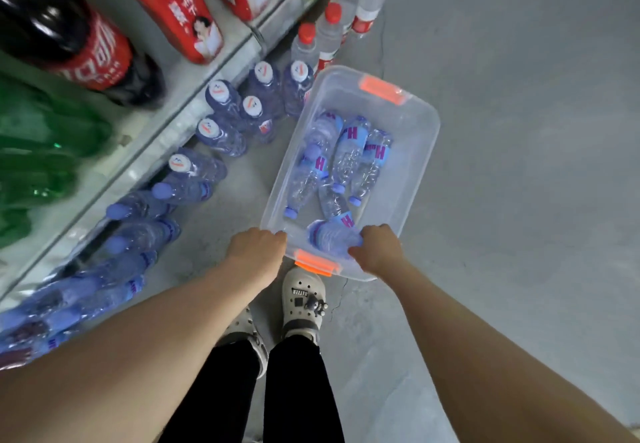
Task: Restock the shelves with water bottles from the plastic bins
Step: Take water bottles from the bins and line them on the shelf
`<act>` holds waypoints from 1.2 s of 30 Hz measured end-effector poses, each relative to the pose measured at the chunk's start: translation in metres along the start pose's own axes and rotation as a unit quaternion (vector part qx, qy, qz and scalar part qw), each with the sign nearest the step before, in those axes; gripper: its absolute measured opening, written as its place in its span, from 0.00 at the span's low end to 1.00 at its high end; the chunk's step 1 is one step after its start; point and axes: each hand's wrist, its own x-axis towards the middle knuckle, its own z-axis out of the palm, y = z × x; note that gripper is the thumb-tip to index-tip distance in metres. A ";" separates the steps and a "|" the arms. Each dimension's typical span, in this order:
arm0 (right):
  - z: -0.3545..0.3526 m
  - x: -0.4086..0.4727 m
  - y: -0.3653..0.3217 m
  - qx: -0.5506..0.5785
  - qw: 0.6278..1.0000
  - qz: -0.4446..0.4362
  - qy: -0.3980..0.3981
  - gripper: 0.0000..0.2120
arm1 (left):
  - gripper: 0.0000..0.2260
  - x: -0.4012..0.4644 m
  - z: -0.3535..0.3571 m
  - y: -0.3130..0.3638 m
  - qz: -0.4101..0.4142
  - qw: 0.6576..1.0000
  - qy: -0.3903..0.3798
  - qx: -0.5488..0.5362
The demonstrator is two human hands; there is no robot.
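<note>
Fingers of the left hand (258, 252) are curled over the near rim of the clear plastic bin (412, 151), just left of its near orange latch (316, 263). Fingers of the right hand (377, 247) are curled over the same rim on the other side of that latch, and they lie against the base of a water bottle (332, 234) inside the bin; whether that bottle is gripped or only touched cannot be told.

The bin is rectangular with rounded corners, of translucent plastic, and a second orange latch (381, 89) is seen at its far end. It is seen over the grey concrete floor (519, 200), beside the lowest shelf. Several ribbed, clear bottles with lilac caps are lying loose in it, and a large pink "H" can be read on their pale blue labels.

More bottles with lilac caps (145, 231) are lined along the floor under the metal shelf edge (166, 137), followed by bottles with white printed caps (218, 90) and then clear bottles with red caps (332, 26). On the shelf above, a dark cola bottle (72, 40) with a red label, green bottles (38, 151) and red packs (173, 2) are seen; their writing is too blurred to be read. White perforated clogs (303, 300) and black trousers are visible below the bin.
</note>
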 end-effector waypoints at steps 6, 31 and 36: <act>-0.143 -0.139 -0.007 0.009 0.993 -0.105 -0.057 0.16 | 0.37 -0.093 -0.086 0.010 0.021 0.985 0.024 -0.172; -0.405 -0.593 -0.265 0.284 0.794 -0.462 0.274 0.19 | 0.27 -0.545 -0.406 -0.026 0.019 0.836 0.434 -0.334; -0.446 -0.704 -0.321 0.206 0.742 -0.584 0.258 0.13 | 0.18 -0.665 -0.447 -0.075 -0.036 0.822 0.528 -0.212</act>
